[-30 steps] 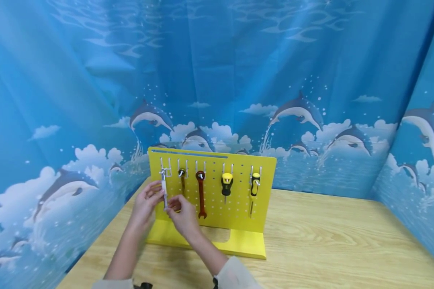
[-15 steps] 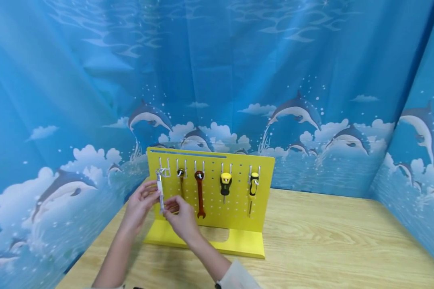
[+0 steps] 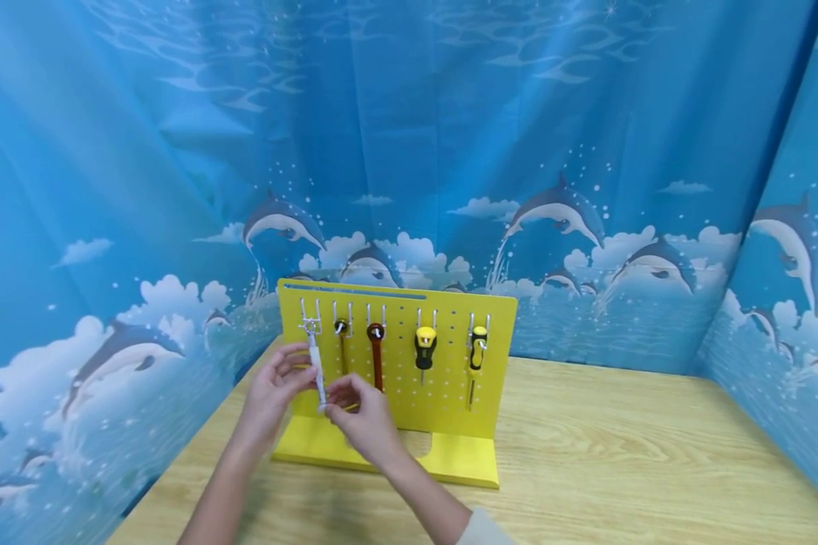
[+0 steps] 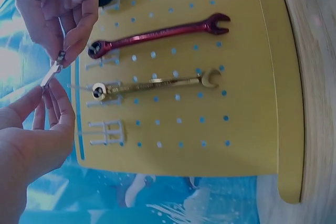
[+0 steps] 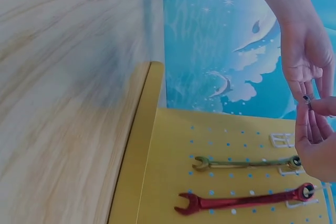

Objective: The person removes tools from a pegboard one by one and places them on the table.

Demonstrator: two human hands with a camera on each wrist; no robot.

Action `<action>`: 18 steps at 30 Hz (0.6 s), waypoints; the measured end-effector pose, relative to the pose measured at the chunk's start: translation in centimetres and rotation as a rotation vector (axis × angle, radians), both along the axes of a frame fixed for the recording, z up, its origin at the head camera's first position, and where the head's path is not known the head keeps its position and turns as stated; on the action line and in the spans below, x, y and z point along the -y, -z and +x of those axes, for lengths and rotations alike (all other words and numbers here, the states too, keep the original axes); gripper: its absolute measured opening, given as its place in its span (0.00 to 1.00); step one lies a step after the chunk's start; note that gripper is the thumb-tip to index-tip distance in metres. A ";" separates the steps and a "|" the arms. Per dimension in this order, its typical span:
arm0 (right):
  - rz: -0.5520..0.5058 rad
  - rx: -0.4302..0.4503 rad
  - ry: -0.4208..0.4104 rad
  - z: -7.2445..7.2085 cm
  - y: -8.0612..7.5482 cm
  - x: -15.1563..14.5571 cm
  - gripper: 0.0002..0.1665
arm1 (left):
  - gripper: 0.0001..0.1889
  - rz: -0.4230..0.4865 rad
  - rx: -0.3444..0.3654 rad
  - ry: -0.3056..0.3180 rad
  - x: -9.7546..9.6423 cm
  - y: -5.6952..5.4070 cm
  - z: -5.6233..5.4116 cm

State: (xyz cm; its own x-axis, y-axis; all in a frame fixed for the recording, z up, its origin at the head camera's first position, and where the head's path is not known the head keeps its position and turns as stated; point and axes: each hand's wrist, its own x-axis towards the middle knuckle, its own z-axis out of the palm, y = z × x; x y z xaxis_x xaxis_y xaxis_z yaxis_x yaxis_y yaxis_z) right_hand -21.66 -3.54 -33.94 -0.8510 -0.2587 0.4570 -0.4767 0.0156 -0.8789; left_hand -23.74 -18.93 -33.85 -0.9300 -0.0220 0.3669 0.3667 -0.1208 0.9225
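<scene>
A silver wrench [image 3: 316,363] stands nearly upright between my two hands, its ring end up. In the head view the ring overlaps the leftmost hook [image 3: 319,326]; in the left wrist view the wrench [image 4: 51,74] is apart from that hook [image 4: 107,132], which bears nothing. My left hand [image 3: 270,390] pinches the wrench around its middle. My right hand [image 3: 368,420] pinches its lower end, partly hiding the red wrench [image 3: 377,356]. A gold wrench [image 4: 157,83] hangs on the adjacent hook, between the leftmost hook and the red wrench.
The yellow pegboard [image 3: 450,424] stands upright on the wooden table [image 3: 607,446]. Farther right on it hang a stubby yellow-and-black screwdriver [image 3: 426,348] and a longer one [image 3: 477,350]. A blue dolphin-print curtain [image 3: 409,151] encloses the table behind and at the sides.
The silver wrench went slightly left, then back right, its lower end now farther right and lower. Both hands moved with it, and the right hand now covers the red wrench's lower end.
</scene>
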 end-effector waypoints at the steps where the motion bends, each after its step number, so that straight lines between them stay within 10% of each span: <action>1: 0.004 0.006 -0.007 0.4 -0.4 -0.4 0.10 | 0.17 -0.010 -0.005 0.003 -0.3 0.0 0.1; 8: 0.024 0.012 -0.015 1.9 -0.7 -2.9 0.11 | 0.17 -0.061 -0.021 0.009 -2.5 0.1 0.9; 18: 0.056 0.028 0.018 1.2 3.2 -6.0 0.14 | 0.19 -0.020 -0.030 0.084 -5.7 1.2 1.6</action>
